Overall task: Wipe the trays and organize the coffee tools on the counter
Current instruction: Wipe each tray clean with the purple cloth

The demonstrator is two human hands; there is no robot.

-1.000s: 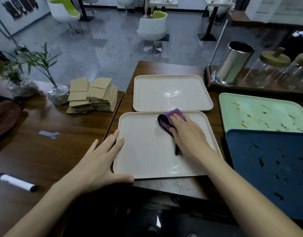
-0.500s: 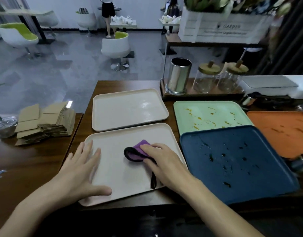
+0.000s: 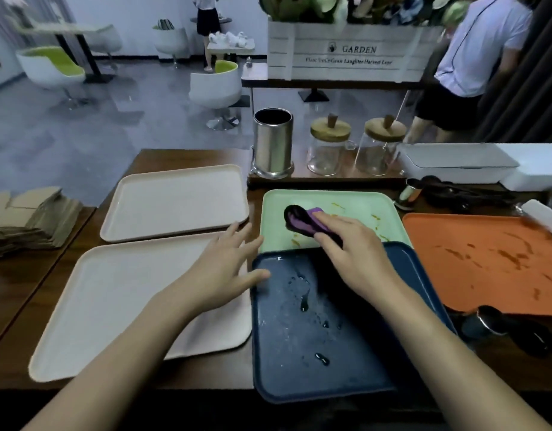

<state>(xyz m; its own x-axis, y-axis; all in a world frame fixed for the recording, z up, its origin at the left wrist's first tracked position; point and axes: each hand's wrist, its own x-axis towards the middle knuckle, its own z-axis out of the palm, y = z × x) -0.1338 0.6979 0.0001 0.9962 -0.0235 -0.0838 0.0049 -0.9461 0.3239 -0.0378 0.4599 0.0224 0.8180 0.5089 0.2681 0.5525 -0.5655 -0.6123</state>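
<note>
- The right hand (image 3: 358,259) holds the purple cloth (image 3: 299,220), fingers curled over it, and presses it onto the left part of the green tray (image 3: 361,202).
- The left hand (image 3: 224,269) is spread wide and holds nothing. It lies over the right edge of the near cream tray (image 3: 112,306), thumb at the rim of the blue tray (image 3: 330,368) (whether it bears down I cannot tell).
- Orange-brown smears show on the green tray, some just beside the cloth and more toward its right side, so this wipe looks barely begun.
- To do it well, keep the cloth flat and sweep in overlapping strokes from left to right, turning to a clean face once it loads up.
- The blue tray's far rim hides the green tray's near edge, so smears there could be missed.
- The free hand would likely serve better on the green tray's rim, to stop it sliding.
- The blue tray carries dark drops and the orange tray (image 3: 486,275) carries streaks; both look unwiped.
- Dark coffee tools (image 3: 455,194) lie behind the orange tray, unsorted.
</note>
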